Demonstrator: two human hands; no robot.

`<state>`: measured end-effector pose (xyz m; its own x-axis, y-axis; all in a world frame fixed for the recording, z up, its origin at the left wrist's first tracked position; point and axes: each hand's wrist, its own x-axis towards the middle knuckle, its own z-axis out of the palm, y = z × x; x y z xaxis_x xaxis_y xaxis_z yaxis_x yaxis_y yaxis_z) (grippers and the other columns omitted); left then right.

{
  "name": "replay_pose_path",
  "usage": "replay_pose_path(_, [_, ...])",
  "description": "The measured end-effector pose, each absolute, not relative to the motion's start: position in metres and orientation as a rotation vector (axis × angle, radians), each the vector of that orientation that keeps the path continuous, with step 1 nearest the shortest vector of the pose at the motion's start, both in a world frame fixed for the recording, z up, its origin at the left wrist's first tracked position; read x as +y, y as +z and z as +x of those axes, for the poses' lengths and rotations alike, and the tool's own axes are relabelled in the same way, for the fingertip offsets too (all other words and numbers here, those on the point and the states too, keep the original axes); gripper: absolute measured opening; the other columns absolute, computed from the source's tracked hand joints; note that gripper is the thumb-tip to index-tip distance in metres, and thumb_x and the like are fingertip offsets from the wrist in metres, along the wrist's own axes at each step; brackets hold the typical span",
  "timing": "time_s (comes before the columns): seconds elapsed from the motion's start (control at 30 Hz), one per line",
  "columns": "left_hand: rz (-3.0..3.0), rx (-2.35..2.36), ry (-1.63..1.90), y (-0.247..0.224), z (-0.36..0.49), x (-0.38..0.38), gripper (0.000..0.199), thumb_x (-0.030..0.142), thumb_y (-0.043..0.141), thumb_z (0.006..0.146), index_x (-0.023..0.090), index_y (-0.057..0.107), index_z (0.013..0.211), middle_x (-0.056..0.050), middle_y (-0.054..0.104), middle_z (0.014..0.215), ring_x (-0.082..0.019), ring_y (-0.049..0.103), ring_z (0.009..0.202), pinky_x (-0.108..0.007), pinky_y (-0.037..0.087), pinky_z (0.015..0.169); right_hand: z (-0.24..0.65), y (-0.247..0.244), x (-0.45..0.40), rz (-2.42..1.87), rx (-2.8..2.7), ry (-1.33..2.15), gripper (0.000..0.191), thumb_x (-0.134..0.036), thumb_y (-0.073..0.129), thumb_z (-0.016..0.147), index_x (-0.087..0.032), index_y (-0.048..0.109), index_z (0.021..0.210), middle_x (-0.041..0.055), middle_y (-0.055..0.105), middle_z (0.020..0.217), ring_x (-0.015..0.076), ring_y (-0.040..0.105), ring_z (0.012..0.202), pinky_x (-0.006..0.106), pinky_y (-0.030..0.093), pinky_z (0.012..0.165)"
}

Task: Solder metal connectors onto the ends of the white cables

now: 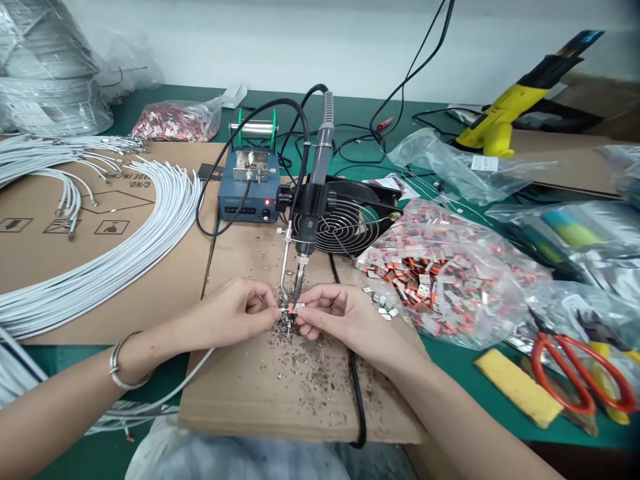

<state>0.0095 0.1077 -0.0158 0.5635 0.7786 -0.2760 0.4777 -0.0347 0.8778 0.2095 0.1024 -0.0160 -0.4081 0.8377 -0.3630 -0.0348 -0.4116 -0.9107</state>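
Observation:
My left hand (235,310) is closed in a pinch on the end of a white cable (197,369), whose length trails down past my wrist. Opposite it, my right hand (337,313) pinches a small USB connector (300,305) with orange plastic and a metal shell. Cable end and connector meet under the tip of a soldering iron (317,170), clamped upright in a stand. Beside the tip runs a thin metal solder feed tube (287,260). Fingers partly hide the joint, so whether the tip touches it I cannot tell. Solder scraps (286,327) lie below on the cardboard (240,393).
Behind stands a blue solder feeder (250,190) with a solder spool (255,129), next to a fan (345,227). Bundled white cables (165,247) lie left. To the right are a bag of USB connectors (450,273), a yellow sponge (517,387) and red-handled scissors (565,373).

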Motion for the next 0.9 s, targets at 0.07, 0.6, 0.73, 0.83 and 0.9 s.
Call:
replay_pose_path(0.07, [1.662,1.082,0.339,-0.015,0.011,0.106,0.021,0.031,0.049,0.083,0.014,0.055,0.074,0.007,0.037,0.051,-0.005,0.029,0.047,-0.018,0.022,0.044,0.211,-0.016,0.102,-1.197,-1.182,1.872,0.027,-0.028,0.078,0.060,-0.011,0.063,0.074,0.0012,0.065,0.058,0.0062,0.059,0.048,0.013,0.049,0.047])
replay_pose_path(0.6, [1.554,1.108,0.385,-0.004,0.018,0.101,0.009,0.019,0.051,0.078,0.015,0.054,0.071,0.009,0.031,0.048,-0.004,0.026,0.044,-0.015,0.021,0.041,0.215,-0.016,0.103,-1.210,-1.202,1.886,0.026,-0.030,0.077,0.063,-0.012,0.065,0.077,0.0038,0.066,0.061,0.0068,0.058,0.049,0.013,0.046,0.046])
replay_pose_path(0.73, [1.548,1.089,0.404,-0.003,0.019,0.100,0.010,0.019,0.051,0.078,0.014,0.053,0.069,0.008,0.031,0.047,-0.003,0.026,0.044,-0.015,0.021,0.041,0.216,-0.017,0.102,-1.164,-1.184,1.896,0.022,-0.027,0.077,0.063,-0.014,0.066,0.076,0.0021,0.065,0.061,0.0057,0.056,0.049,0.013,0.046,0.047])
replay_pose_path(0.83, [1.538,1.079,0.411,-0.002,0.019,0.100,0.011,0.019,0.052,0.078,0.014,0.054,0.068,0.008,0.031,0.047,-0.003,0.026,0.044,-0.015,0.021,0.041,0.216,-0.016,0.102,-1.170,-1.177,1.894,0.020,-0.027,0.077,0.064,-0.015,0.066,0.075,0.0024,0.066,0.062,0.0060,0.055,0.049,0.014,0.046,0.047])
replay_pose_path(0.9, [1.531,1.088,0.408,-0.002,0.020,0.100,0.011,0.019,0.052,0.078,0.014,0.054,0.069,0.008,0.030,0.046,-0.003,0.025,0.043,-0.015,0.020,0.040,0.216,-0.016,0.103,-1.175,-1.179,1.889,0.020,-0.028,0.077,0.063,-0.014,0.067,0.074,0.0031,0.066,0.062,0.0068,0.055,0.050,0.016,0.046,0.048])
